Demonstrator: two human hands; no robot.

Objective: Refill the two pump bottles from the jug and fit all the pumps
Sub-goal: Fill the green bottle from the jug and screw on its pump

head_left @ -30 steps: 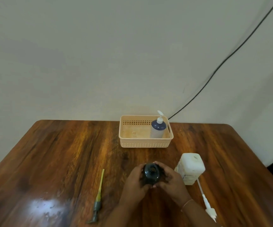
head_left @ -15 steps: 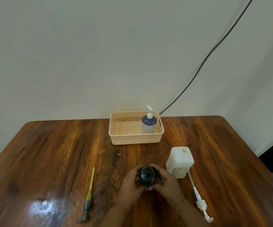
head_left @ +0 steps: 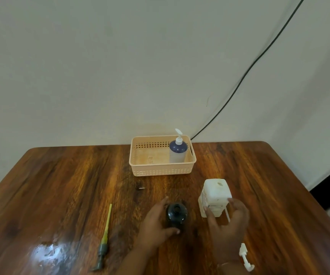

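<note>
A dark round bottle (head_left: pixel 177 213) stands uncapped near the table's front, its neck open toward me. My left hand (head_left: pixel 155 225) curls around its left side, thumb and fingers on it. A white square container (head_left: pixel 216 192) with a hole in its top stands just to the right. My right hand (head_left: pixel 228 227) is spread with its fingertips at the container's near face, holding nothing. A white pump (head_left: pixel 246 258) with its long tube lies on the table partly under that hand. A grey-green pump with a yellow tube (head_left: pixel 105 233) lies to the left.
A peach plastic basket (head_left: pixel 161 171) sits at the table's back edge with a blue-topped bottle (head_left: pixel 178 150), white pump fitted, in its right end. A black cable runs down the wall behind. A wet shiny patch (head_left: pixel 51 255) marks the front left of the wooden table (head_left: pixel 61 185).
My right hand has left the dark bottle and moved right to the white container. My left hand stays on the dark bottle. The view has shifted slightly.
</note>
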